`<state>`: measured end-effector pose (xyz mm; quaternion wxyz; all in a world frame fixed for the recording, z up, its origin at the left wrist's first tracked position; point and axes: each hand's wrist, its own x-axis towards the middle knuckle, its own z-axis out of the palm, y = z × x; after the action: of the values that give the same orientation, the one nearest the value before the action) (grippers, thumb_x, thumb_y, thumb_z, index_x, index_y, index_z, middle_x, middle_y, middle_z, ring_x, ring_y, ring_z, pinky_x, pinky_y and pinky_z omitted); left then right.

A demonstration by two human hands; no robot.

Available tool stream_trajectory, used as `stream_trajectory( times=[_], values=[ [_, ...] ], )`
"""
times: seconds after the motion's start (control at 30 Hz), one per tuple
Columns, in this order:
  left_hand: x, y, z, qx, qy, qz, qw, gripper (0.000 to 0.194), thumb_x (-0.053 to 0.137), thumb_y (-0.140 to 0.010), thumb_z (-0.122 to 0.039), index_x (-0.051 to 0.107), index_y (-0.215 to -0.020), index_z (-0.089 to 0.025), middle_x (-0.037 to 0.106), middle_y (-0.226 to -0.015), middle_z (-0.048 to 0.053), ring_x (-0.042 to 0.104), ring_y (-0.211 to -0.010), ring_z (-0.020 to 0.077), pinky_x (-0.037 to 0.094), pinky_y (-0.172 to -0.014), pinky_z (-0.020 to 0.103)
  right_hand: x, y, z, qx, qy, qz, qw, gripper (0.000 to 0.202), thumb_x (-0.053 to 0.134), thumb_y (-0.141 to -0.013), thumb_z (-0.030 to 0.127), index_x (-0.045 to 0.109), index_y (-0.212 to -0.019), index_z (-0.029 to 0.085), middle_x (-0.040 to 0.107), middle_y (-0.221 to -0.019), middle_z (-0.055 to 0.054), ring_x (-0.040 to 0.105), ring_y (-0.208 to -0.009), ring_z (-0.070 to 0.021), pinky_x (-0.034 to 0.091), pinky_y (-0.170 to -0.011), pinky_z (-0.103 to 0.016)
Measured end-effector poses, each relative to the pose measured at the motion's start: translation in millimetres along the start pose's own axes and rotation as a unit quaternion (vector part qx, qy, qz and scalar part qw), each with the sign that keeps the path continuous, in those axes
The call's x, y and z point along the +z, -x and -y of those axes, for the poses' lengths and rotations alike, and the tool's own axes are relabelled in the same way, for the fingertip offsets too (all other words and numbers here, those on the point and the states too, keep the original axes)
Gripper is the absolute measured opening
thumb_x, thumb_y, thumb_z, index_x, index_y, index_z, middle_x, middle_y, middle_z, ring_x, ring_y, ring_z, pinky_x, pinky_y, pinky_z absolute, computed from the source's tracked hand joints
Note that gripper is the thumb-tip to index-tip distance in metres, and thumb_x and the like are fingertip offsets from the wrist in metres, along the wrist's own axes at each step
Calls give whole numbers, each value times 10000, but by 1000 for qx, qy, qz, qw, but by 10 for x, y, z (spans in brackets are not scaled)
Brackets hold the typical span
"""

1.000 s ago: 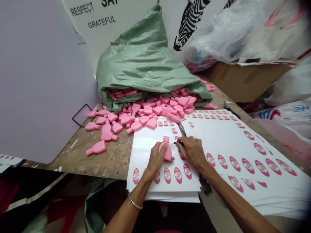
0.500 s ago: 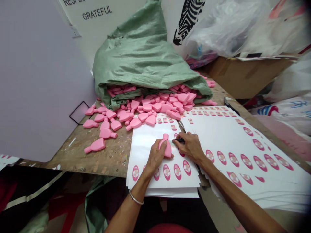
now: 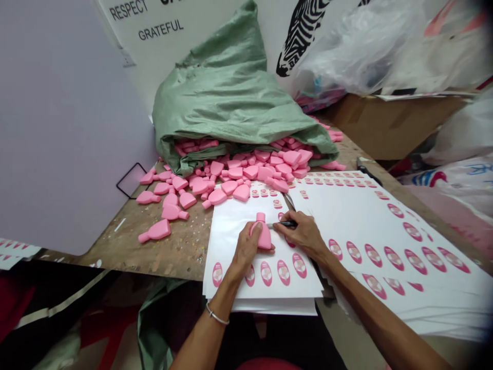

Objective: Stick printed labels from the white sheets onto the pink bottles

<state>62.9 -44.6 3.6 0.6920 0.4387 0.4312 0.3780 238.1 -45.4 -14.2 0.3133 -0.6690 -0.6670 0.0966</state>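
Note:
My left hand (image 3: 245,245) is closed round a pink toy bottle (image 3: 263,236), flat-bodied with its neck pointing away from me. The thumb lies across the bottle's front. In the fingers of my right hand (image 3: 306,234) is a slim black pen-like tool (image 3: 287,224), its thin grey tip pointing left at the bottle's right shoulder. Whether the tip touches the bottle I cannot tell. Both hands are over a stack of white sticker sheets (image 3: 239,226) with pink oval labels, several near its front edge.
A green woven sack (image 3: 219,103) spills a heap of pink bottles (image 3: 250,172) behind the sheets. More sticker sheets (image 3: 339,210) spread to the right. A black-handled tool (image 3: 367,172) lies beyond them. A grey panel (image 3: 69,128) stands left; a cardboard box (image 3: 396,123) is at back right.
The camera view has shifted slightly, so the scene sits a little lower and to the right. More of the black tool now shows between my right fingers and the bottle.

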Motion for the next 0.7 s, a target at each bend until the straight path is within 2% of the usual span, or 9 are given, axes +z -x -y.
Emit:
stream_trajectory(
  times=[0.13, 0.23, 0.33, 0.43, 0.57, 0.7],
  values=[
    [-14, -14, 26, 5, 27, -4, 1000, 482, 548, -797, -562, 523, -1022, -136, 572, -730, 17, 632, -576, 151, 564, -582, 316, -143, -26, 64, 90, -164, 7, 982, 325, 648, -709, 514, 573, -717, 198, 604, -692, -5, 545, -637, -157, 424, -621, -287],
    [-10, 19, 28, 11, 75, -12, 997, 499, 542, -787, -595, 535, -968, -130, 566, -703, 17, 627, -593, 156, 562, -592, 319, -318, -8, 211, 116, -249, -8, 961, 347, 644, -723, 525, 581, -728, 184, 585, -678, 1, 514, -611, -132, 414, -586, -263],
    [13, 105, -7, 1, 145, -21, 989, 578, 466, -798, -655, 572, -913, -98, 587, -669, 46, 629, -614, 182, 561, -603, 341, -428, 54, 398, 109, -265, 12, 958, 358, 649, -739, 503, 661, -891, 179, 587, -682, 5, 497, -601, -120, 408, -572, -254],
    [32, 208, -81, -2, 182, -28, 983, 604, 421, -828, -645, 608, -933, -81, 635, -718, 83, 639, -633, 194, 564, -619, 358, -429, 126, 557, 114, -275, 51, 953, 431, 656, -734, 506, 692, -1026, 192, 627, -688, -5, 523, -600, -132, 429, -558, -263],
    [29, 307, -178, 0, 194, -27, 981, 568, 412, -857, -606, 628, -954, -91, 664, -783, 95, 658, -677, 205, 569, -643, 361, -362, 184, 686, 112, -299, 75, 945, 348, 666, -723, 500, 739, -902, 210, 712, -884, -45, 626, -788, -204, 504, -694, -315],
    [23, 347, -210, 2, 203, -20, 979, 575, 386, -873, -596, 639, -947, -85, 671, -797, 104, 665, -722, 217, 572, -667, 368, -330, 207, 732, 106, -309, 79, 942, 329, 659, -732, 492, 744, -894, 218, 722, -906, -45, 651, -845, -232, 529, -729, -337]
  ],
)
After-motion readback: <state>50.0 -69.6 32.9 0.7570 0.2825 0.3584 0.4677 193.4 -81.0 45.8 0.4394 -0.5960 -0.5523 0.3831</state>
